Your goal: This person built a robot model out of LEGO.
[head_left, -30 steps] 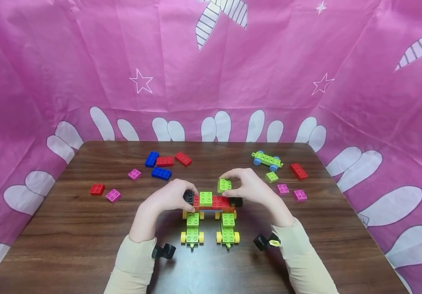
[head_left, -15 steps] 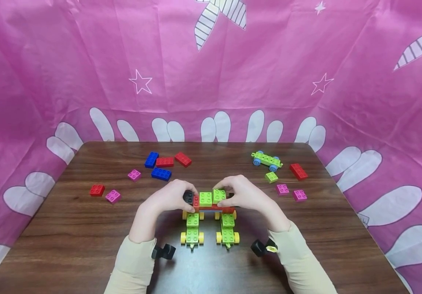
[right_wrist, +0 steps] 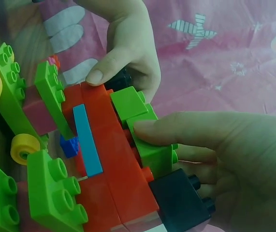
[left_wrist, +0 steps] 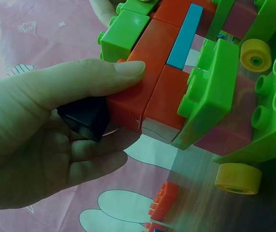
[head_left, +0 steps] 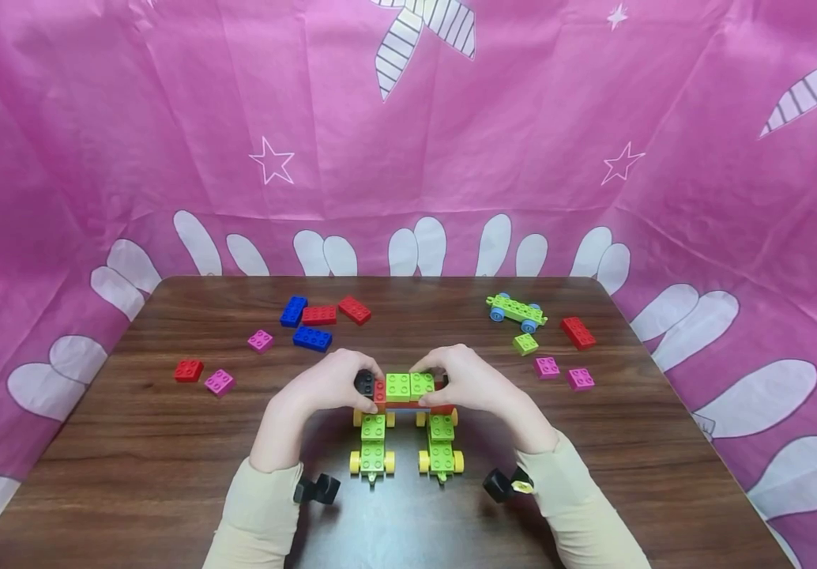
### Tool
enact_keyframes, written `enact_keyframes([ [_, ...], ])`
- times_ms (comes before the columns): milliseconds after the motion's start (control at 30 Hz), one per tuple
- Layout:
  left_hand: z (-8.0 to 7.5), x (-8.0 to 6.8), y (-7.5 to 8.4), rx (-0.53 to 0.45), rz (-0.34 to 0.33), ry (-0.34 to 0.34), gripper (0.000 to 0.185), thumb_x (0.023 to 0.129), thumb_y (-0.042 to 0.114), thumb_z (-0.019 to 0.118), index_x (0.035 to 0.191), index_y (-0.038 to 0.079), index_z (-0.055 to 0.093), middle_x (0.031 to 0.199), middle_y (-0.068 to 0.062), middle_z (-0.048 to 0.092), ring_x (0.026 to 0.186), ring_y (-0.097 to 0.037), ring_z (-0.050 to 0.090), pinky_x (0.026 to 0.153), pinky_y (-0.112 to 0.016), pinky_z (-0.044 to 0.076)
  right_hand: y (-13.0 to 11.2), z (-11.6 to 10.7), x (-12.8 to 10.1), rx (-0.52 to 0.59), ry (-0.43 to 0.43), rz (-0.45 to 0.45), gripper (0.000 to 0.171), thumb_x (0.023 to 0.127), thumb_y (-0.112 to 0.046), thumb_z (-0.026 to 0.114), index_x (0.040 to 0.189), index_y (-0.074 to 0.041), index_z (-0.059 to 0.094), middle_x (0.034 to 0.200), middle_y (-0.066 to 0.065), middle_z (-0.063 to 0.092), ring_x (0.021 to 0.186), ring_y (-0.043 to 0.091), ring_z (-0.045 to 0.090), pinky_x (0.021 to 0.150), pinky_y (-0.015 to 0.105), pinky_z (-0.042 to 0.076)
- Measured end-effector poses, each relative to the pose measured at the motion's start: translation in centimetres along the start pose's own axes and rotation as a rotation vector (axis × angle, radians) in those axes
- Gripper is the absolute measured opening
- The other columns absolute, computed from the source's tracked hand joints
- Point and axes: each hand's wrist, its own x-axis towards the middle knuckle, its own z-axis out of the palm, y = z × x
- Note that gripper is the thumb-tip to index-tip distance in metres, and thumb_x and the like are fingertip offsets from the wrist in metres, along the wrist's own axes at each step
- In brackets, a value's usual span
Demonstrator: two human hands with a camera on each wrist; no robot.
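A brick build (head_left: 408,407) stands at the middle of the wooden table (head_left: 167,474). It is a row of red bricks (left_wrist: 142,92) across two green wheeled bases (head_left: 372,446) with yellow wheels. My left hand (head_left: 337,385) grips the build's left end, thumb on the red brick and fingers round a black brick (left_wrist: 84,118). My right hand (head_left: 461,383) pinches a green square brick (head_left: 422,385) that sits on the red row, touching another green brick (head_left: 398,386). In the right wrist view the thumb lies on that green brick (right_wrist: 150,140), above a black end brick (right_wrist: 179,198).
Loose blue (head_left: 312,337), red (head_left: 319,314) and pink (head_left: 261,340) bricks lie at the back left. At the back right are a green base with blue wheels (head_left: 517,309), a small green brick (head_left: 525,344), a red one (head_left: 577,333) and pink ones (head_left: 547,367). Pink cloth (head_left: 408,142) walls the table.
My right hand has brought the green square brick down and left, from above the red row onto it, next to the other green brick. The left hand has kept its hold.
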Motion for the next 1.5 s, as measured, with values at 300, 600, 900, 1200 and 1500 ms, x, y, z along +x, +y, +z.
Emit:
enact_keyframes([
  [300, 0.0, -0.2, 0.1, 0.005, -0.01, 0.004, 0.035, 0.074, 0.016, 0.085, 0.107, 0.012, 0.071, 0.099, 0.001, 0.068, 0.093, -0.015, 0.06, 0.082, -0.033, 0.057, -0.5, 0.4, 0.0, -0.029, 0.022, 0.042, 0.037, 0.076, -0.017, 0.083, 0.111, -0.009, 0.074, 0.102, 0.003, 0.072, 0.085, 0.025, 0.062, 0.071, 0.024, 0.05],
  [600, 0.0, -0.1, 0.0, 0.01, -0.001, -0.001, 0.034, 0.075, 0.017, 0.085, 0.106, 0.012, 0.071, 0.098, 0.001, 0.069, 0.092, -0.015, 0.06, 0.083, -0.034, 0.056, -0.6, 0.6, 0.0, -0.022, 0.022, 0.048, 0.036, 0.076, -0.017, 0.083, 0.11, -0.008, 0.074, 0.098, 0.002, 0.07, 0.083, 0.024, 0.062, 0.068, 0.022, 0.05],
  [900, 0.1, -0.1, 0.0, 0.017, -0.008, 0.005, 0.034, 0.075, 0.017, 0.084, 0.106, 0.012, 0.071, 0.099, 0.001, 0.068, 0.093, -0.015, 0.059, 0.083, -0.034, 0.056, -1.2, 0.4, 0.1, -0.072, 0.013, 0.061, 0.037, 0.075, -0.017, 0.084, 0.11, -0.009, 0.075, 0.097, 0.002, 0.07, 0.083, 0.018, 0.061, 0.07, 0.025, 0.052],
  [1200, 0.0, -0.1, 0.2, 0.009, -0.01, 0.008, 0.034, 0.074, 0.016, 0.084, 0.106, 0.013, 0.071, 0.098, 0.001, 0.068, 0.094, -0.016, 0.06, 0.083, -0.034, 0.056, -0.7, 0.1, 0.2, -0.023, 0.005, 0.041, 0.035, 0.075, -0.015, 0.083, 0.108, -0.009, 0.075, 0.096, 0.002, 0.07, 0.085, 0.02, 0.063, 0.072, 0.026, 0.053],
  [1500, 0.0, -0.1, 0.2, 0.018, -0.006, 0.01, 0.034, 0.074, 0.016, 0.084, 0.105, 0.012, 0.071, 0.097, 0.001, 0.068, 0.093, -0.015, 0.059, 0.083, -0.034, 0.056, -0.8, 0.1, 0.2, -0.007, 0.021, 0.045, 0.035, 0.074, -0.014, 0.084, 0.106, -0.008, 0.076, 0.096, 0.003, 0.071, 0.085, 0.024, 0.064, 0.071, 0.026, 0.054],
])
